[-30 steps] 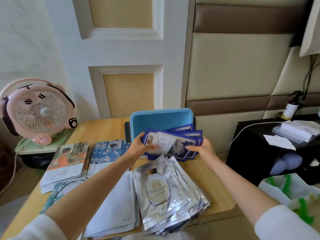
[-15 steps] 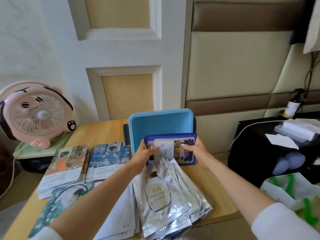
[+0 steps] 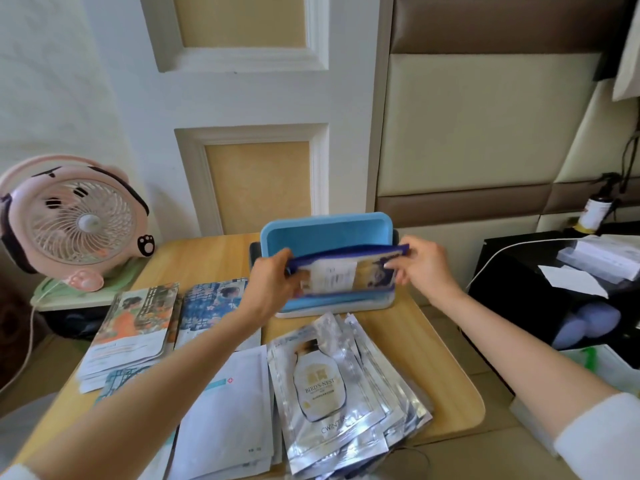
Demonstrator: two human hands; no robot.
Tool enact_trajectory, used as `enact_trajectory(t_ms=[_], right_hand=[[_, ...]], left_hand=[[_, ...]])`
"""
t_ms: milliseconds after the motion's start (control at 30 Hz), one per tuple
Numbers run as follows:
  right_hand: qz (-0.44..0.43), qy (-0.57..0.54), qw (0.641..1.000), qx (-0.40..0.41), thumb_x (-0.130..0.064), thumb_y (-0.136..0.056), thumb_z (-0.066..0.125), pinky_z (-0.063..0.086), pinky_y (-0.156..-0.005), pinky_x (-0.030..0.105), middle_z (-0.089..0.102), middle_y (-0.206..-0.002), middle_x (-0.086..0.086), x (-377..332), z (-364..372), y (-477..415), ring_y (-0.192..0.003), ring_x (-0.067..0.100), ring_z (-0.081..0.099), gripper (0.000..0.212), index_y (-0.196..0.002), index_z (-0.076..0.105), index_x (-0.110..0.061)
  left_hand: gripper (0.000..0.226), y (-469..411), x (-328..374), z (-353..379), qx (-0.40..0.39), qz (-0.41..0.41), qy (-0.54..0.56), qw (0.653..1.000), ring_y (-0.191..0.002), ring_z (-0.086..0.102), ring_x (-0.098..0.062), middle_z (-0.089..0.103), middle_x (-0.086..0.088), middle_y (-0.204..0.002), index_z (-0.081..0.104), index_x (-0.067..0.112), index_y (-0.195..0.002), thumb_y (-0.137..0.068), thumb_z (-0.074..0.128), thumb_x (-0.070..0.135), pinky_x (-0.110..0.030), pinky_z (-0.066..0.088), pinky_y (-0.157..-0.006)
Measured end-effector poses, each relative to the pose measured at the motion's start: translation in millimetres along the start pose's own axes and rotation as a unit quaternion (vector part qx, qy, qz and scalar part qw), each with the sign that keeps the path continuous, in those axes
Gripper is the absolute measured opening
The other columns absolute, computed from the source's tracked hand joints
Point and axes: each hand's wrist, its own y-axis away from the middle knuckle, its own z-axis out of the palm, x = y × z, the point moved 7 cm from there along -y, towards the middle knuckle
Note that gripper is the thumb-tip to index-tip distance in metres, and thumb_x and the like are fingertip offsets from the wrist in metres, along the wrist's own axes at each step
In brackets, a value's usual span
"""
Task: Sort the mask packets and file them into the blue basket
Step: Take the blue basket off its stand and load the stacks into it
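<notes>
Both hands share a grip on a stack of dark blue mask packets: the left hand pinches its left end, the right hand its upper right corner. Held on edge, the stack sits partly inside the blue basket, which stands at the far side of the wooden tabletop. Nearer the viewer lie silver foil packets, white packets, and illustrated packets to the left. At the far left, beside the tabletop, a pink fan faces the viewer.
</notes>
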Motion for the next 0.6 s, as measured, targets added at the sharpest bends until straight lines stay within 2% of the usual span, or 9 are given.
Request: enact_trajectory(t_ms=[67,133,167,200,267,333,433,500,600], right_hand=[[-0.042,-0.054,0.997,0.04,0.001,-0.082,0.065,0.055,-0.057,0.018,0.066,-0.071,0.002,-19,-8,-7,-0.064,0.007,0.067,0.026,-0.071,0.054,-0.02],[-0.084,-0.018,0.995,0.041,0.0,-0.083,0.064,0.055,-0.066,0.024,0.066,-0.08,0.003,-26,-3,-14,-0.076,0.013,0.066,0.018,-0.078,0.057,-0.016],[-0.102,0.027,0.994,0.023,-0.002,-0.085,0.062,0.052,-0.068,0.026,0.066,-0.083,0.003,-24,5,-17,-0.077,0.015,0.064,0.012,-0.084,0.06,-0.014],[-0.112,0.079,0.991,-0.006,-0.004,-0.088,0.059,0.049,-0.071,0.026,0.067,-0.088,0.004,-21,16,-17,-0.079,0.016,0.062,0.01,-0.093,0.063,-0.012],[-0.117,0.173,0.975,-0.082,-0.007,-0.094,0.05,0.048,-0.084,0.026,0.066,-0.107,0.01,-5,42,-14,-0.094,0.02,0.062,0.025,-0.116,0.062,-0.009],[-0.108,0.251,0.951,-0.145,-0.009,-0.098,0.043,0.044,-0.095,0.031,0.06,-0.123,0.015,15,64,-8,-0.107,0.027,0.059,0.034,-0.13,0.053,-0.01],[-0.142,0.345,0.905,-0.204,-0.027,-0.101,0.037,0.034,-0.106,0.033,0.044,-0.143,0.006,45,88,1,-0.128,0.023,0.044,0.04,-0.139,0.043,-0.017],[-0.122,0.361,0.889,-0.253,-0.01,-0.097,0.044,0.028,-0.112,0.034,0.024,-0.155,0.004,69,102,7,-0.139,0.022,0.031,0.055,-0.148,0.024,-0.018],[-0.151,0.433,0.861,-0.219,0.006,-0.09,0.047,0.039,-0.105,0.035,0.021,-0.155,0.011,67,102,2,-0.132,0.027,0.041,0.068,-0.148,0.019,-0.012]], left_hand=[[0.01,-9,14,-20,0.054,0.031,-0.06,0.996,-0.064,0.06,-0.019,0.064,-0.006,-0.08,0.054,0.006,-0.086,-0.087,0.062,0.012,-0.022,0.046,-0.053],[0.007,-18,17,-27,0.08,0.062,-0.139,0.985,-0.064,0.055,-0.024,0.064,-0.008,-0.079,0.055,0.003,-0.085,-0.088,0.059,0.009,-0.024,0.037,-0.051],[0.005,-22,11,-22,0.072,0.069,-0.164,0.981,-0.066,0.056,-0.026,0.066,-0.01,-0.084,0.054,0.003,-0.085,-0.088,0.055,0.006,-0.028,0.04,-0.052],[0.002,-25,4,-13,0.048,0.067,-0.184,0.98,-0.07,0.058,-0.029,0.067,-0.012,-0.09,0.052,0.004,-0.087,-0.089,0.051,0.004,-0.035,0.045,-0.056],[0.01,-27,-17,11,-0.023,0.041,-0.237,0.97,-0.077,0.059,-0.031,0.061,-0.015,-0.101,0.045,0.008,-0.095,-0.089,0.045,-0.001,-0.042,0.052,-0.066],[0.026,-22,-33,34,-0.085,0.02,-0.299,0.95,-0.087,0.06,-0.034,0.055,-0.017,-0.11,0.04,0.006,-0.111,-0.088,0.041,-0.006,-0.04,0.052,-0.071],[0.042,-12,-50,63,-0.15,0.029,-0.385,0.91,-0.103,0.06,-0.035,0.049,-0.018,-0.122,0.03,0.001,-0.13,-0.089,0.038,-0.006,-0.039,0.049,-0.079],[0.04,-8,-57,76,-0.193,0.042,-0.41,0.89,-0.107,0.058,-0.033,0.049,-0.018,-0.124,0.029,0.0,-0.131,-0.093,0.039,0.001,-0.038,0.048,-0.083],[0.041,-15,-58,78,-0.231,0.043,-0.387,0.892,-0.106,0.058,-0.032,0.052,-0.018,-0.12,0.037,-0.001,-0.126,-0.099,0.039,0.03,-0.037,0.047,-0.084]])
